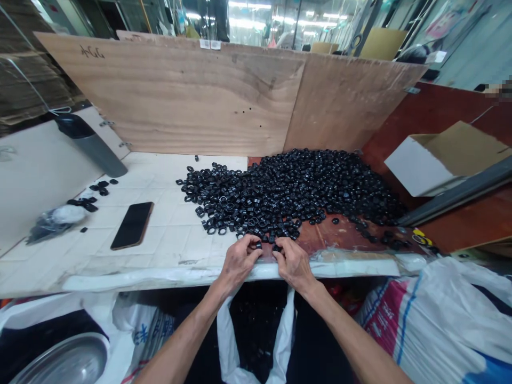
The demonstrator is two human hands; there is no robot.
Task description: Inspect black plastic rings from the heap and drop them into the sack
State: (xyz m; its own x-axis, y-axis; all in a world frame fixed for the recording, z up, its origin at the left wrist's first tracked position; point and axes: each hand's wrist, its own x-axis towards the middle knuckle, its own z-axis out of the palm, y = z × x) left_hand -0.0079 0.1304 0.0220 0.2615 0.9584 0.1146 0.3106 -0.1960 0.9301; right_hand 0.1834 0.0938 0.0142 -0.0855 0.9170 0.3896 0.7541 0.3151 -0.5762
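Note:
A large heap of small black rings and caps (304,181) lies on the bench against the wooden board. At the front edge of the heap, my left hand (242,258) is closed, pinching a small black ring (258,246) between thumb and fingers. Just to its right, my right hand (294,260) pinches another small black part (276,248). The two hands are apart, with a short gap between them. Below them hangs an open white bag (229,341), with dark parts visible inside.
A phone (132,225) and a grey bottle (94,145) are at the left, near a plastic bag (58,221). An open carton (426,165) sits at the right. The wooden board (200,96) closes the back. Large sacks (444,320) stand below right.

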